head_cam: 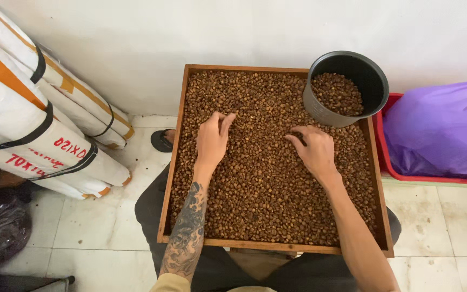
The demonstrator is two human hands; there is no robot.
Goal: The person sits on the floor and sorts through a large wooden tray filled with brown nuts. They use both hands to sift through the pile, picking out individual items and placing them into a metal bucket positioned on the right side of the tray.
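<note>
The tray [179, 162] is of brown wood, smooth and a little matt on its rim. The beans [266, 184] in it are brown and slightly glossy, with a dry, hard look. The pot [320, 105] is dark grey metal with a matt finish. The bag [439, 130] is thin purple plastic, shiny and wrinkled, and it lies in a red plastic bin [387, 157]. The rolls [39, 124] look like white woven plastic cloth. The floor [98, 227] is of pale tiles, dull and stained.

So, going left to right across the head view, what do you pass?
Rolled white sacks → left hand on the beans → right hand → dark pot of beans → purple bag in a red tub.
</note>
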